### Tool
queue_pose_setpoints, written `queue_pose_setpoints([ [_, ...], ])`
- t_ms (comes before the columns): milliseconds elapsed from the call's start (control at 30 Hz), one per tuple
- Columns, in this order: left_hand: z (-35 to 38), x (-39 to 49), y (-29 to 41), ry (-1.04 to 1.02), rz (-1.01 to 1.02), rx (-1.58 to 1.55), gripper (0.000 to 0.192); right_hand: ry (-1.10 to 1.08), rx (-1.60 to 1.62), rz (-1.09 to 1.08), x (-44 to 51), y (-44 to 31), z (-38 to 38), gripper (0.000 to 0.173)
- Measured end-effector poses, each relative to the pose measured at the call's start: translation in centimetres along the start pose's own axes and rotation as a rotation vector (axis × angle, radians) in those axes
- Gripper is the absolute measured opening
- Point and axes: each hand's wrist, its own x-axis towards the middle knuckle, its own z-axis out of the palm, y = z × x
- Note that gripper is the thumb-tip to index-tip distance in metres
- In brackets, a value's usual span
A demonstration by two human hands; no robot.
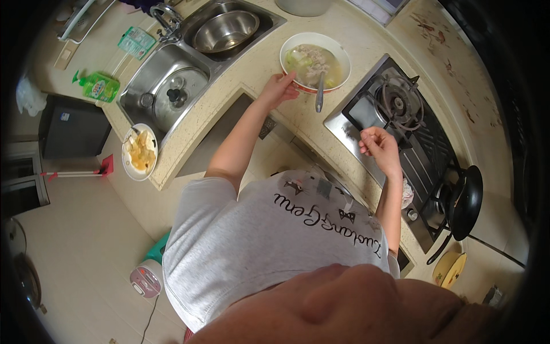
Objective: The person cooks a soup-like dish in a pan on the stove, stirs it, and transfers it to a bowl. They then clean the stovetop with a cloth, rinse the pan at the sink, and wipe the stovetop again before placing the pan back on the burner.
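Note:
A large white bowl with a red outer base stands on the counter, filled with soup of minced meat and pale green vegetables. A metal spoon with a grey handle leans in it, its handle over the near rim. My left hand is at the bowl's lower left side, the thumb at the rim and the fingers curled below. Above the near edge of the gas hob is my right hand, its fingers curled in towards the thumb with nothing visible in them.
Left is a double steel sink holding a steel basin and a glass lid. A plate of food sits at the counter's corner, near green soap. A black wok rests on the far right burner, beside a yellow pot.

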Motion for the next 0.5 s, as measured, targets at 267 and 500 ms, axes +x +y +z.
queue_pose_setpoints([
  [267, 0.6, 2.5, -0.7, -0.134, 0.003, -0.197, 0.046, 0.011, 0.007, 0.086, -1.5, 2.5, 0.3, 0.016],
  [500, 1.3, 0.6, -0.3, -0.09, -0.003, -0.242, 0.044, 0.089, 0.062, 0.223, -5.3, 4.9, 0.1, 0.017],
])
